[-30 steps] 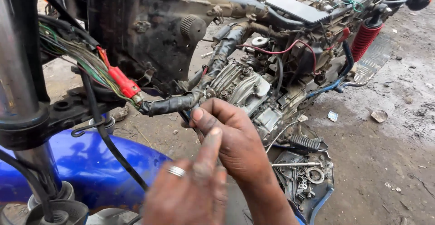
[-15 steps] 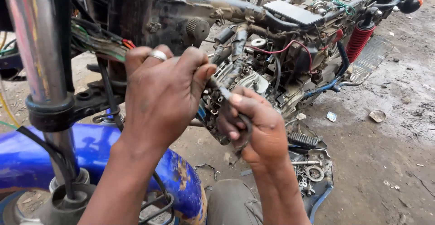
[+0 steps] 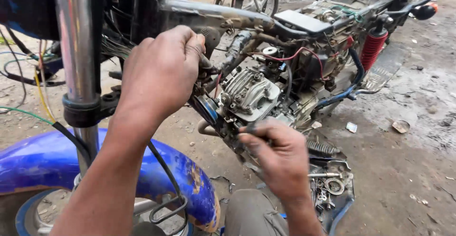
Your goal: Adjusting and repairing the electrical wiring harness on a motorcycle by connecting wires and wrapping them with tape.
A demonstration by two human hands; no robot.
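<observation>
At the centre of the frame, the engine cylinder head (image 3: 249, 93) of a stripped motorcycle is worked on. The cable bundle (image 3: 209, 67) just left of it is gripped by the left hand (image 3: 161, 74), fingers closed. The right hand (image 3: 280, 155) is pressed below the engine, fingers curled; what is held cannot be told. A blue front fender (image 3: 57, 162) is seen at lower left.

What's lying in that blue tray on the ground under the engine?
The blue tray holds loose metal parts: a ring, a long bolt and small bits too tiny to tell. The right hand and its forearm cover the tray's left part.
</observation>
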